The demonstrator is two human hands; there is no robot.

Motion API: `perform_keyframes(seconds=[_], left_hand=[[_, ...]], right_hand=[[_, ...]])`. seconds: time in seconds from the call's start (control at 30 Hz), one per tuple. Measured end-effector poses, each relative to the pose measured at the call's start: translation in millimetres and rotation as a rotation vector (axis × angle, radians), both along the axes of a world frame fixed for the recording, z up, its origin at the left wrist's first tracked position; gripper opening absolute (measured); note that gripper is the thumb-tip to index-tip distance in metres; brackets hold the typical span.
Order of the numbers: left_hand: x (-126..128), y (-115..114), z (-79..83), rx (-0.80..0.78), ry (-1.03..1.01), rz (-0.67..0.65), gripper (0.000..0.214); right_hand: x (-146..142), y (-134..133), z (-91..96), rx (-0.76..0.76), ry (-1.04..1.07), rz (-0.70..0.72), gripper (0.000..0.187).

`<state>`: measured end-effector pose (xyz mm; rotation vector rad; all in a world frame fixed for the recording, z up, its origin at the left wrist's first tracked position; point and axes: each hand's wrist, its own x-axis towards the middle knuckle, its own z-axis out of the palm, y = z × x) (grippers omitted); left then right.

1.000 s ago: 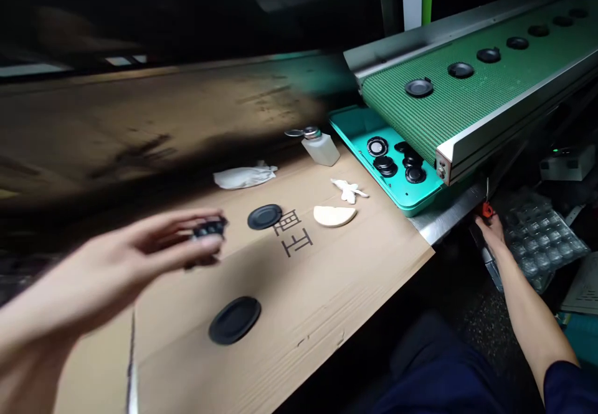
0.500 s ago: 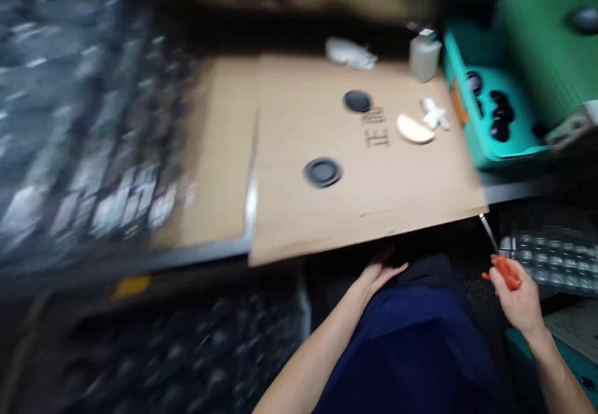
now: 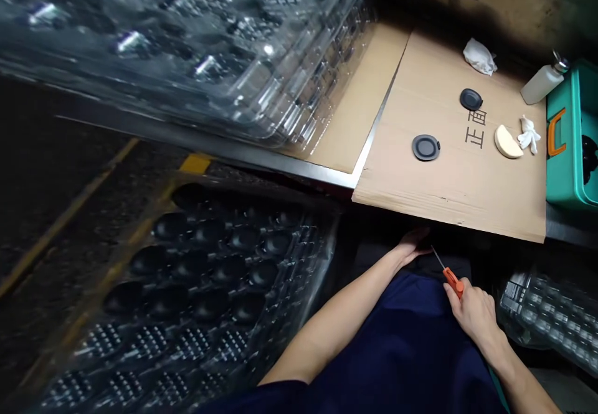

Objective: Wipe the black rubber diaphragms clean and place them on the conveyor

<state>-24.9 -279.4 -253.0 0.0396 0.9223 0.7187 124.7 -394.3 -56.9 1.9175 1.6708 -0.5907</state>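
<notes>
An orange-handled utility knife is gripped in my right hand, its thin blade pointing up and left. My left hand is held just below the front edge of the cardboard sheet, fingers stretched and partly lost in shadow. The blade tip is close to those fingers; whether it touches them I cannot tell. On the cardboard lie two dark oval pieces, one nearer and one farther back. To their right are a cream half-round sponge and a crumpled white scrap.
Stacked clear plastic trays cover the table's left side. Below, another tray holds several dark round parts. A teal bin, a pump bottle and a white wad stand behind. Bubbled clear trays sit low right.
My right hand has brought the knife leftward, from the cardboard's right corner to near my left hand. The view has turned left, showing more of the stacked trays.
</notes>
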Motion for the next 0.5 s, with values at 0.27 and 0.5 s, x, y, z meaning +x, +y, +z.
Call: perform_keyframes(seconds=[0.27, 0.5], left_hand=[[0.1, -13.6, 10.2, 0.385, 0.170, -0.125, 0.065], [-0.3, -2.1, -9.0, 0.283, 0.291, -0.059, 0.050]], right_hand=[[2.5, 14.0, 10.8, -0.012, -0.037, -0.047, 0.043], [1.9, 10.5, 2.4, 0.009, -0.005, 0.000, 0.044]])
